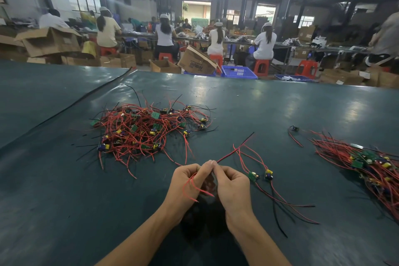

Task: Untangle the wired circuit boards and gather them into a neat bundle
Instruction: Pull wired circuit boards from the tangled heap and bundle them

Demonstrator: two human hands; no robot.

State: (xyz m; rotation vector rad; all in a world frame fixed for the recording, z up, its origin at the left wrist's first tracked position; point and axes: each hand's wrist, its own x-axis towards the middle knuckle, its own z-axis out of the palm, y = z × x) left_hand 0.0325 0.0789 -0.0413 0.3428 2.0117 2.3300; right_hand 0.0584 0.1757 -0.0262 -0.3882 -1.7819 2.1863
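Left hand (187, 181) and right hand (232, 187) meeting fingertip to fingertip toward table's (280, 103) near edge, both pinching red wires (226, 156). I'm seeing loose ends curling over left palm. Two circuit boards (253, 176) lying just beside right hand. Tangled pile (146, 129) sitting toward far-left area; bundle (367, 164) lying at right edge.
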